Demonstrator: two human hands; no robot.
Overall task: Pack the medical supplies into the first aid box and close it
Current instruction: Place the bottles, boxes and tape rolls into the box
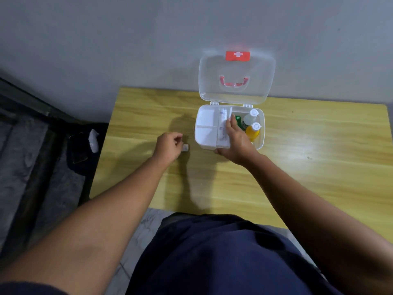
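Note:
The white first aid box [261,133] stands on the wooden table with its clear lid [236,67] raised against the wall. A white divided tray [207,128] sits in its left half. In the right half lie a yellow bottle [253,132], a white bottle [249,118] and a green item [238,120]. My right hand [236,141] grips the tray's right edge, thumb at the box's front wall. My left hand [169,145] pinches a small white item [185,147] on the table just left of the box.
The table [297,167] stands against a grey wall; its left edge runs near my left forearm. Left of the table, dark cloth with a white item [93,138] lies on the floor. My dark blue clothing fills the lower middle.

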